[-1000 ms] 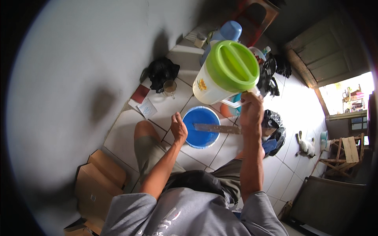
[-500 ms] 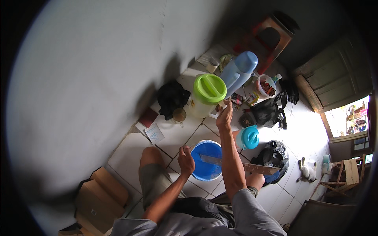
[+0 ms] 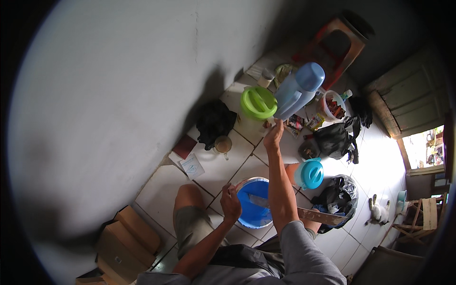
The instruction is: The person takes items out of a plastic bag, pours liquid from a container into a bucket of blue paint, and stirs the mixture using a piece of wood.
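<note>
My right hand is closed at the side of a clear pitcher with a green lid, apparently round its handle; the fingers are partly hidden. My left hand is curled closed at the left rim of a round bucket with a blue inside. What it holds, if anything, is hidden. Between my legs stands the bucket. A long flat strip lies from the bucket across my right leg and passes under my right forearm. A pitcher with a turquoise lid stands beside my right knee.
Beyond the green lid stands a blue thermos. A glass mug, a black bag and a paper packet lie near the wall. Rightward are a lined bin, a cat and a black handbag. Cardboard lies left.
The green-lidded pitcher has gone down and away from me, with my right hand at its side. My left hand has turned and come to the bucket's rim. The whole view has shifted slightly.
</note>
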Available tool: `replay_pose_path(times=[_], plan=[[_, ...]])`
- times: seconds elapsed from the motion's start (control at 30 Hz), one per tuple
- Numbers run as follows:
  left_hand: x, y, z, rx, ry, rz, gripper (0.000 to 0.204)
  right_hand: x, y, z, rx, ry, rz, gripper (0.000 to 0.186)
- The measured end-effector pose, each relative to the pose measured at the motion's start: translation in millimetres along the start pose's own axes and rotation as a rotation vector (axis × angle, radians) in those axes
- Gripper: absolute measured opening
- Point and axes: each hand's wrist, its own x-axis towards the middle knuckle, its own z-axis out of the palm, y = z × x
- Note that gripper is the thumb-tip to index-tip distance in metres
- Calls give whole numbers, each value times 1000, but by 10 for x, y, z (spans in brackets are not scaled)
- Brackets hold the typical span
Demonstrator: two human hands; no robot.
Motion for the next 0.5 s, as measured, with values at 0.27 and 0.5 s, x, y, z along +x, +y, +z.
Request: replay_pose_path(times=[0.27, 0.5], plan=[[17, 25, 39, -56, -54, -126, 44, 461, 275, 1, -58, -92, -31, 31], [5, 130, 107, -15, -69, -33, 43, 549, -41, -22, -603, -38, -381, 33]])
